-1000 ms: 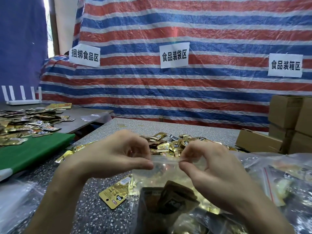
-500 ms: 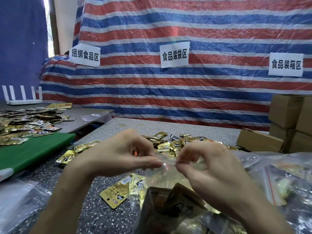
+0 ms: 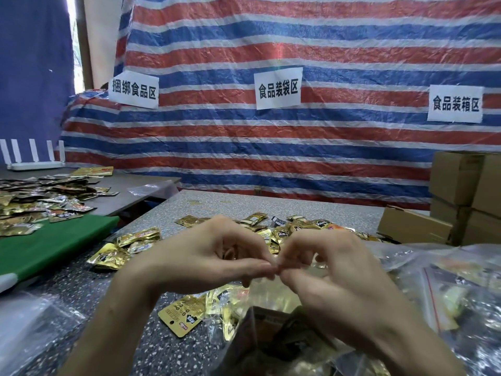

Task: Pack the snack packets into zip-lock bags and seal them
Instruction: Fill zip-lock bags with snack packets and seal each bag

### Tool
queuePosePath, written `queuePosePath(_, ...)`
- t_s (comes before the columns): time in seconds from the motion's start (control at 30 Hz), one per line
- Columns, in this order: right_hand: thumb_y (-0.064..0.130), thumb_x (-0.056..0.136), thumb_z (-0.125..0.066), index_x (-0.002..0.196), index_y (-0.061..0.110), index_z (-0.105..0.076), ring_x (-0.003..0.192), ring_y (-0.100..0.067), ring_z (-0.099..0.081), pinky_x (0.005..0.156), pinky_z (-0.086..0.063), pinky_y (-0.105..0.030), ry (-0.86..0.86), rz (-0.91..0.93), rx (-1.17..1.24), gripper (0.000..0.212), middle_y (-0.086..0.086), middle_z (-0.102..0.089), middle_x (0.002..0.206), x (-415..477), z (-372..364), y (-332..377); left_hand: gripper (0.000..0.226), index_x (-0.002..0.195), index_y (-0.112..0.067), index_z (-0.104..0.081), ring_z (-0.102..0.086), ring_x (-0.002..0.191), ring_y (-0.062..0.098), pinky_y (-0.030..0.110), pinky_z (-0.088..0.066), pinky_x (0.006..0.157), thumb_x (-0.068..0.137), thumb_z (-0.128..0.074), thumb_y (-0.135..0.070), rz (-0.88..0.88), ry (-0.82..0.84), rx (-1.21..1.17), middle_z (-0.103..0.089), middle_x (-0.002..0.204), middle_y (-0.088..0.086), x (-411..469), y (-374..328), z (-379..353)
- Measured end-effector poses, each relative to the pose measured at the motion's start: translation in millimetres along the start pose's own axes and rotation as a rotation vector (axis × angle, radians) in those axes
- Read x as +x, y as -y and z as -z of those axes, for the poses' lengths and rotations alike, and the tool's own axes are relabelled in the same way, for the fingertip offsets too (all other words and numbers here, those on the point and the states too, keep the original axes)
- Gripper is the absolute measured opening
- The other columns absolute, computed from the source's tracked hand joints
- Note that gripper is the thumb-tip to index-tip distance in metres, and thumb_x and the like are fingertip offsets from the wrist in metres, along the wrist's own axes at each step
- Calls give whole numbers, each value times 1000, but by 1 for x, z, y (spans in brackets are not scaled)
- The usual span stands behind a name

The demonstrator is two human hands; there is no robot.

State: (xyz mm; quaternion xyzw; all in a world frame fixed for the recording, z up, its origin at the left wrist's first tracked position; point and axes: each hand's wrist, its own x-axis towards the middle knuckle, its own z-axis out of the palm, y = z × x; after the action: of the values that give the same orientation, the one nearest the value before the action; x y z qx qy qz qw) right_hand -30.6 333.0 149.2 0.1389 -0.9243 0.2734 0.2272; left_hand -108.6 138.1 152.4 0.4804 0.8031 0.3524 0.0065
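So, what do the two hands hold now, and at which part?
The left hand and the right hand both pinch the zip-lock bag at its top edge, with their fingertips close together.

A tarp (image 3: 298,158) striped red, blue and white hangs across the whole back with three white signs (image 3: 278,87) in black characters fixed to it. A plain blue sheet (image 3: 32,77) covers the wall at left, and daylight shows through a narrow gap (image 3: 71,36) between the two. A speckled table (image 3: 271,204) runs toward the tarp, with a green board (image 3: 48,245) and a grey table (image 3: 130,192) bearing a white router (image 3: 32,164) to its left, and cardboard boxes (image 3: 461,180) stacked at right.
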Motion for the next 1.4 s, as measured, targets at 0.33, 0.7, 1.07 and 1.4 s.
queuePosePath(0.33,53,89,-63,91,32,-63,82,-5,-57,75,-50,-41,60,96,51,21,16,-61,80,2,-3,-3,16,82,-29,-75,-63,68,8,28,-48,64,88,-63,-39,-30,-3,-40,-69,69,-6,-1,7,4)
queuePosePath(0.7,57,87,-62,90,44,-65,82,-1,-55,76,-48,-37,98,99,56,13,25,-59,79,4,-3,-18,15,83,-11,-79,-63,60,19,26,-50,55,83,-69,-22,-69,-48,-283,-69,67,6,0,25,8)
queuePosePath(1.07,52,88,-66,84,33,-70,73,-4,-57,66,-47,-29,176,10,82,20,13,-66,77,7,8,-40,14,73,0,-78,-60,51,17,22,-50,50,77,-66,-7,21,-192,-372,-67,60,10,-12,49,21)
queuePosePath(1.4,45,86,-70,80,27,-72,68,-15,-60,68,-52,-40,251,-80,187,19,-3,-69,76,5,23,-50,27,73,1,-77,-58,50,22,22,-48,51,71,-72,-25,26,-312,-331,-63,57,20,-26,63,35)
